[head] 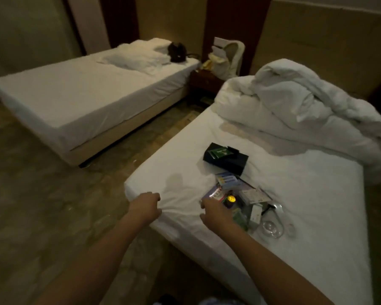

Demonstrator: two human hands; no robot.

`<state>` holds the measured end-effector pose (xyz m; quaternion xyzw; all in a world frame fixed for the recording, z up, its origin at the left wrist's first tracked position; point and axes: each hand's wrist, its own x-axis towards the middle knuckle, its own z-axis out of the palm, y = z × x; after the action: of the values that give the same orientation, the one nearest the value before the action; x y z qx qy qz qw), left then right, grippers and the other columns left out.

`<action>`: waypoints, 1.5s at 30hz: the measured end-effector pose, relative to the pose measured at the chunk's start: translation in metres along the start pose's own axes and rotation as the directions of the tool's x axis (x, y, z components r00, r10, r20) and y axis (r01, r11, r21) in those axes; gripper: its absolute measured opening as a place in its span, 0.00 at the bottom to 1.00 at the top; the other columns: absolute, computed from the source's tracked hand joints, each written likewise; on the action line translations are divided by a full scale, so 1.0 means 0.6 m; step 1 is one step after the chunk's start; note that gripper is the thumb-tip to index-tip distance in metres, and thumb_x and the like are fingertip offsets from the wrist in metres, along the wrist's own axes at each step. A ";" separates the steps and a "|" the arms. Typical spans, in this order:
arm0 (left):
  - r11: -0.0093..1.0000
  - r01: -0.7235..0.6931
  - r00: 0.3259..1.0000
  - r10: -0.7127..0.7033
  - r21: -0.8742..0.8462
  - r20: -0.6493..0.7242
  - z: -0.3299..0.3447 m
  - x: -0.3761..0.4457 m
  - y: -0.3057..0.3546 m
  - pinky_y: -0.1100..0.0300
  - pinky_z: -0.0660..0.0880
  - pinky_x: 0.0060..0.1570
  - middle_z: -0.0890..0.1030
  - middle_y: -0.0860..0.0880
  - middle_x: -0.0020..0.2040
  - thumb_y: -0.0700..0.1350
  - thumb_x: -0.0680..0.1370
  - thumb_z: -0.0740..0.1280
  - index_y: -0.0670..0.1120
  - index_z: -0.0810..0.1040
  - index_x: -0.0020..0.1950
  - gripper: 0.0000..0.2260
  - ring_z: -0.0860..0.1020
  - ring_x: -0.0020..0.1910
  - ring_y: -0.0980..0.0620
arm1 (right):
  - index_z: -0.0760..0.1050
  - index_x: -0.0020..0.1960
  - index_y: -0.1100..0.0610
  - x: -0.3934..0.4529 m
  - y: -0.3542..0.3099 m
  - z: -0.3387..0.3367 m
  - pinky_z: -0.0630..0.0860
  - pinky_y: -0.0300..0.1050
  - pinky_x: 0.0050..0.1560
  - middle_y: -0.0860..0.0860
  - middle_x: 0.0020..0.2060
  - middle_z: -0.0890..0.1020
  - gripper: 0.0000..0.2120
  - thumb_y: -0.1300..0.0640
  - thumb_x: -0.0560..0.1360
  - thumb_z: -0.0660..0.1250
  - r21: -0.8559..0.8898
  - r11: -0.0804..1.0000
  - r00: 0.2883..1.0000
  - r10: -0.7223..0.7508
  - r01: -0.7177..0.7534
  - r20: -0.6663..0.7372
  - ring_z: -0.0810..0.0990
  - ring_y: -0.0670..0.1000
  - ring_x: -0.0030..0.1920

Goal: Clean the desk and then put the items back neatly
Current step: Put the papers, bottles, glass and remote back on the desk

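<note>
A pile of small items lies on the white sheet (pixel 295 183) of the near bed. It holds a black box (pixel 226 160) with a green card (pixel 220 153) on top, a blue-and-white packet (pixel 227 180), a purple packet (pixel 211 192), a dark bottle with a yellow cap (pixel 231 199), paper sachets (pixel 256 195), a white carton (pixel 256 213) and a clear glass (pixel 272 227). My left hand (pixel 146 206) grips a bunched fold of the sheet near the bed's corner. My right hand (pixel 216 213) hovers over the pile's near edge, fingers loosely spread, holding nothing that I can see.
A crumpled white duvet (pixel 306 106) fills the far half of this bed. A second bed (pixel 86 95) stands to the left with a black bag (pixel 176 51) on it. Between the beds is a dark nightstand (pixel 205 81) bearing a white bag (pixel 227 60). Patterned carpet (pixel 42 205) lies below.
</note>
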<state>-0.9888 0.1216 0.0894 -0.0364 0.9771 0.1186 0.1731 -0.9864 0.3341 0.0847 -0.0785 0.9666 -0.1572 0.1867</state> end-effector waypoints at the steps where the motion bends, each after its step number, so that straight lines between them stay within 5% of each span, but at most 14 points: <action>1: 0.999 -0.030 1.000 0.030 0.029 0.008 -0.005 0.027 0.009 0.55 0.74 0.58 0.76 0.47 0.63 0.50 0.77 0.65 0.47 0.71 0.67 0.20 0.75 0.59 0.48 | 0.72 0.59 0.61 0.010 0.006 -0.009 0.71 0.48 0.55 0.58 0.58 0.76 0.13 0.58 0.76 0.62 0.035 0.999 0.999 0.041 -0.041 -0.012 0.74 0.59 0.60; 9: 0.968 -0.242 0.964 0.233 0.064 0.128 0.004 0.207 0.121 0.55 0.75 0.55 0.76 0.47 0.62 0.56 0.75 0.67 0.49 0.70 0.68 0.24 0.75 0.59 0.48 | 0.74 0.56 0.60 0.071 0.126 -0.028 0.71 0.45 0.47 0.58 0.55 0.79 0.10 0.57 0.77 0.62 0.170 0.918 0.930 0.367 -0.360 -0.016 0.77 0.59 0.55; 15: 0.946 -0.295 0.937 0.259 0.135 0.234 -0.005 0.345 0.210 0.55 0.73 0.54 0.76 0.47 0.61 0.59 0.75 0.66 0.48 0.67 0.69 0.27 0.74 0.60 0.48 | 0.74 0.55 0.57 0.168 0.219 -0.061 0.66 0.42 0.43 0.57 0.55 0.78 0.09 0.58 0.75 0.63 0.284 0.843 0.877 0.480 -0.457 -0.011 0.77 0.57 0.55; 21: 0.978 -0.208 0.964 0.204 0.007 0.170 -0.024 0.464 0.278 0.52 0.76 0.55 0.77 0.46 0.61 0.61 0.71 0.70 0.48 0.66 0.71 0.33 0.75 0.60 0.47 | 0.71 0.61 0.58 0.279 0.284 -0.084 0.71 0.44 0.46 0.57 0.57 0.78 0.15 0.57 0.75 0.64 0.372 0.790 0.855 0.517 -0.488 0.025 0.76 0.57 0.56; 31: 0.968 0.101 0.960 -0.035 -0.229 0.277 -0.024 0.677 0.332 0.48 0.64 0.66 0.62 0.37 0.70 0.59 0.71 0.72 0.43 0.55 0.76 0.42 0.63 0.69 0.37 | 0.71 0.64 0.57 0.414 0.344 -0.079 0.69 0.43 0.45 0.55 0.59 0.77 0.15 0.55 0.79 0.61 0.507 0.631 0.773 0.622 -0.588 0.123 0.77 0.55 0.55; 35: 0.947 0.139 0.945 -0.040 -0.289 0.325 -0.005 0.776 0.363 0.46 0.64 0.65 0.58 0.35 0.70 0.59 0.70 0.72 0.47 0.51 0.77 0.44 0.61 0.69 0.35 | 0.68 0.65 0.59 0.477 0.369 -0.084 0.72 0.45 0.52 0.56 0.62 0.73 0.17 0.56 0.77 0.63 0.515 0.571 0.729 0.662 -0.640 0.171 0.74 0.56 0.59; 40: 0.899 0.172 0.943 -0.031 -0.403 0.333 0.044 0.888 0.421 0.46 0.70 0.62 0.64 0.38 0.67 0.61 0.70 0.70 0.44 0.61 0.73 0.38 0.67 0.66 0.37 | 0.67 0.65 0.61 0.598 0.417 -0.092 0.70 0.48 0.55 0.59 0.61 0.71 0.19 0.54 0.78 0.64 0.474 0.586 0.707 0.698 -0.657 0.115 0.72 0.57 0.60; 45: 0.939 0.152 0.950 -0.052 -0.308 0.308 0.088 0.977 0.503 0.47 0.67 0.62 0.67 0.38 0.67 0.69 0.71 0.62 0.39 0.68 0.68 0.39 0.66 0.66 0.39 | 0.62 0.70 0.61 0.685 0.455 -0.082 0.68 0.51 0.60 0.59 0.64 0.68 0.27 0.52 0.76 0.66 0.410 0.583 0.658 0.750 -0.702 0.061 0.67 0.58 0.64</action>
<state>-1.5547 0.4093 -0.0959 -0.0977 0.9035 0.2745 0.3144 -1.4078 0.5170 -0.1010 0.3730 0.8691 -0.2647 0.1886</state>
